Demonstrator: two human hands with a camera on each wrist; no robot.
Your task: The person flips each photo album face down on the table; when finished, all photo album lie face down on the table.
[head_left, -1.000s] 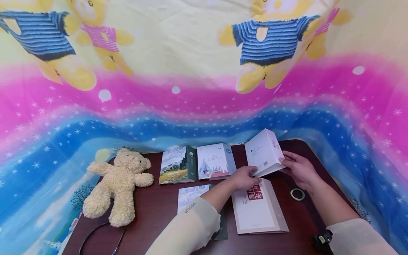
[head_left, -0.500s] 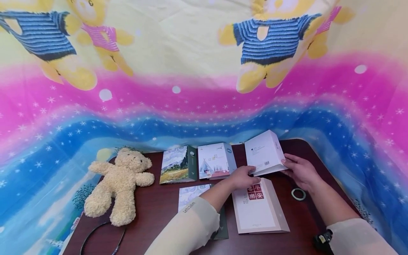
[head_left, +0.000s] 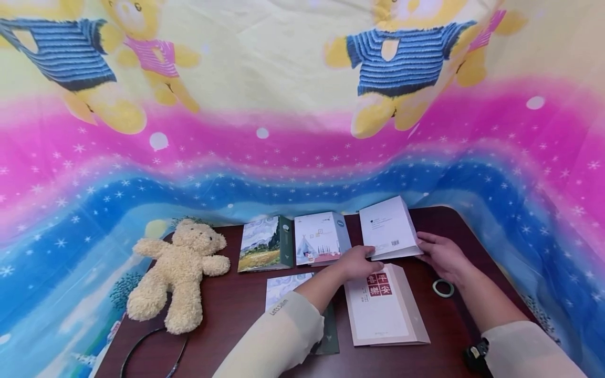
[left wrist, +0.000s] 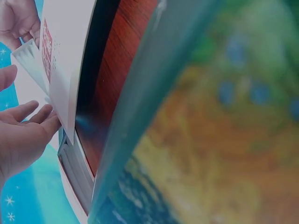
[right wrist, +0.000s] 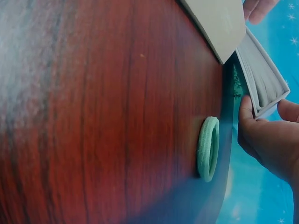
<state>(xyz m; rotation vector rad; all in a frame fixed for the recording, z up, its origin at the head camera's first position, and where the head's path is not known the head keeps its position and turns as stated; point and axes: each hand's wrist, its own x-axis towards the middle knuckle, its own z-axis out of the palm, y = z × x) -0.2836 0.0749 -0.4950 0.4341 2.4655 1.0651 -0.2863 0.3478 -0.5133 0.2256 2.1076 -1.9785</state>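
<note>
Both hands are at a thick white book (head_left: pixel 388 230) at the back right, its barcoded cover facing up. The left hand (head_left: pixel 355 262) has its thumb at the book's lower left corner. The right hand (head_left: pixel 444 256) pinches the lower right corner; the right wrist view shows its thumb and fingers on either side of the book (right wrist: pixel 264 77), page edges showing. Just in front lies a beige book (head_left: pixel 380 315) with red square characters, its top corner close to the left fingers. In the left wrist view the left hand (left wrist: pixel 28 133) is beside the beige book (left wrist: pixel 63 84).
A painting-covered book (head_left: pixel 259 242) and a tent-picture book (head_left: pixel 317 239) line the back. Under the left forearm lies a dark green book (head_left: pixel 331 331). A teddy bear (head_left: pixel 177 275) and a black cord (head_left: pixel 137 349) are at left, a pale green ring (head_left: pixel 442 287) at right.
The white book has tipped down flatter toward the table and shifted slightly left, its spine showing less. Both hands have stayed at its lower corners. The other things have not moved.
</note>
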